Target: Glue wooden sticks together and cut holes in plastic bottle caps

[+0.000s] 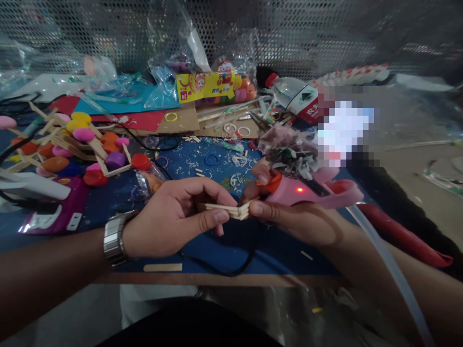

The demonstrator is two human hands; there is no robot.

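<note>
A small angled piece of glued wooden craft sticks [233, 211] is between my two hands. My left hand [170, 212] pinches its longer arm between thumb and fingers. At the short, bent end, the thumb of my right hand [289, 217] presses against the sticks. A pink glue gun [285, 193] with an orange part and a lit red light also sits in my right hand, my fingers curled by the orange part. From its back a translucent glue stick [390, 270] trails over my right forearm. Some right fingers are hidden behind the gun and sticks.
On the left stand stick frames with coloured pompom-like balls [83, 134]. A loose craft stick [162, 267] lies near the table's front edge. Behind are a yellow-labelled bag [206, 86], a plastic bottle [289, 94] and scattered scraps. A black cable [246, 265] loops below my hands.
</note>
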